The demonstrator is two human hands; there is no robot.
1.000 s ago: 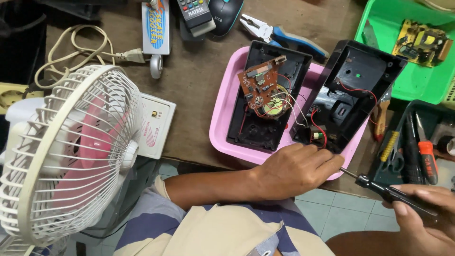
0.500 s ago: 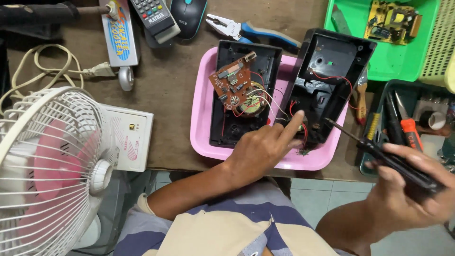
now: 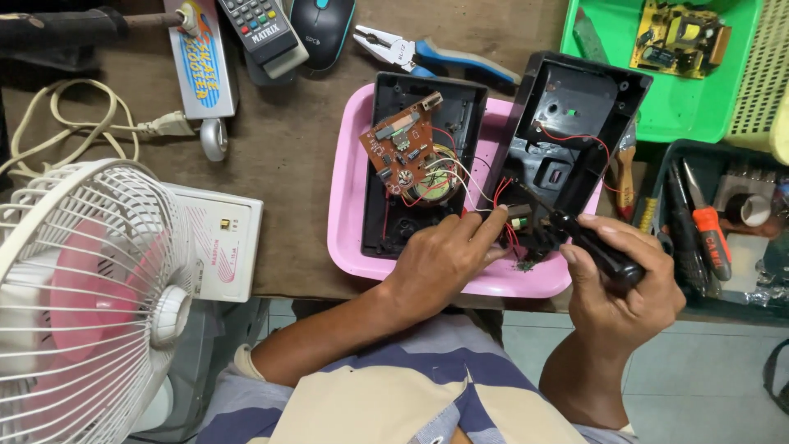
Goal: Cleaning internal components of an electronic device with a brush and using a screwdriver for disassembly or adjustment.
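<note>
A pink tray (image 3: 349, 189) holds an opened black device in two halves. The left half (image 3: 460, 107) carries a brown circuit board (image 3: 407, 152) with red and white wires running to the right half (image 3: 575, 107). My left hand (image 3: 448, 255) rests on the tray's near side, its fingertips pinching a small part by the wires at the lower edge of the right half. My right hand (image 3: 620, 279) grips a black-handled screwdriver (image 3: 592, 242), its tip pointing at that same spot.
A white fan (image 3: 78, 288) stands at the near left beside a white box (image 3: 222, 238). Blue-handled pliers (image 3: 436, 53), a mouse (image 3: 322, 25) and a remote (image 3: 263, 29) lie at the back. A green tray (image 3: 674, 99) and a dark tool bin (image 3: 707, 230) sit on the right.
My right hand has brought the screwdriver in from the lower right to the black case's lower edge. My left hand has slid right to the wires there.
</note>
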